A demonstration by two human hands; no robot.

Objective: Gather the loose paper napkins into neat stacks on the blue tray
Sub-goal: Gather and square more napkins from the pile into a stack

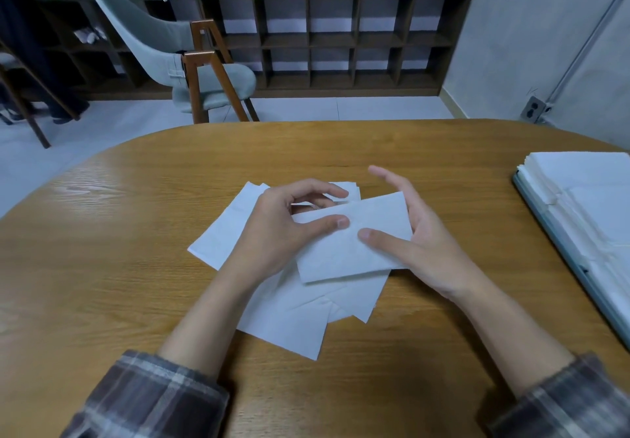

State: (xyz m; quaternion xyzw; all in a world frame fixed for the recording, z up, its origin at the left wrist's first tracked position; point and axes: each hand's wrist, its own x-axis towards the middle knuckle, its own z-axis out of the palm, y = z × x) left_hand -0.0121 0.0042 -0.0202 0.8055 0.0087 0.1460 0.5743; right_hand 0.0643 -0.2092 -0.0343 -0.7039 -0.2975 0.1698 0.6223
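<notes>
L thumb tip (pixel 339 223) presses on the top face of a folded white paper napkin (pixel 347 253) near its left end. The other L fingers (pixel 327 193) curl over and behind that end, so the L hand (pixel 279 229) pinches it. R thumb (pixel 371 234) lies flat on the same napkin, its tip just beside the L thumb. R fingers (pixel 392 182) run fairly straight behind the right end, spread a little, w/ the paper caught between the thumb and the palm side of the R hand (pixel 433 246). The napkin is a long rectangle, slightly tilted. Can't tell if it's lifted clear of what's below.

Under it is a loose pile of white paper napkins (pixel 289 318), fanned at diff angles, mid-way across the oval wooden table (pixel 119 233). Plaid flannel sleeves (pixel 146 396) sit bunched on both forearms at the bottom edge.

At the table's right edge, well apart from the pile, is a flat blue tray (pixel 552 233) w/ neat stacks of white napkins (pixel 586 192) on it, partly cut off by the frame. Beyond the table are a grey padded chair w/ wooden legs (pixel 177 45) and a dark wooden cubby shelf (pixel 341 38) along the wall.
</notes>
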